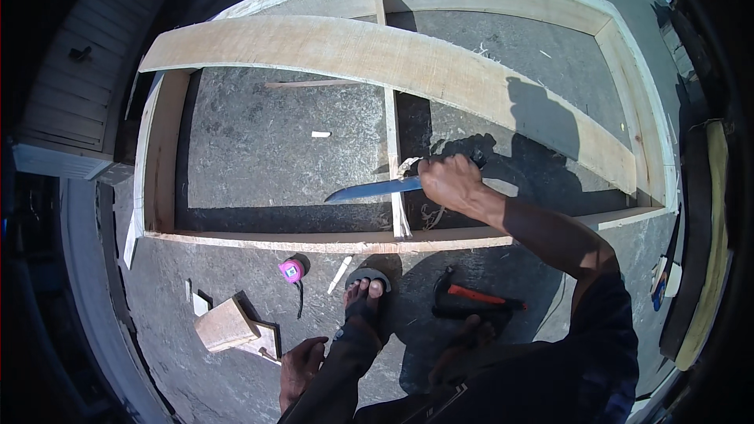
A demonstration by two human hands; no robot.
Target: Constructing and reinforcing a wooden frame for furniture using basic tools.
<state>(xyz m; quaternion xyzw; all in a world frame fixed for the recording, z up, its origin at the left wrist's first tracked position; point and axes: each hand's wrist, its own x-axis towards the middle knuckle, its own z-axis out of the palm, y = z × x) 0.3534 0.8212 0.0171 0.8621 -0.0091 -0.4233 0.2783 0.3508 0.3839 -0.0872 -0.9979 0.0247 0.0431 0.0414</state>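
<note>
My right hand (452, 180) is closed around the grip of a large knife (369, 190), its long blade pointing left. That blade crosses the near part of the narrow middle crosspiece (391, 126) of a wooden frame (251, 243) lying on the ground. Pale curled shavings (408, 165) cling to the crosspiece beside the blade, and its near end looks splintered. At the bottom, my left hand (301, 365) rests beside my bent leg, fingers loosely curled, with nothing seen in it. A wide plank (314, 43) lies slantwise across the frame.
A pink tape measure (291, 270), a wood sliver (340, 273) and wood offcuts (225, 324) lie on the near ground. Right of my sandalled foot (365, 290) lies a hammer with a red-orange handle (475, 294). A slatted structure (71, 71) stands at the left.
</note>
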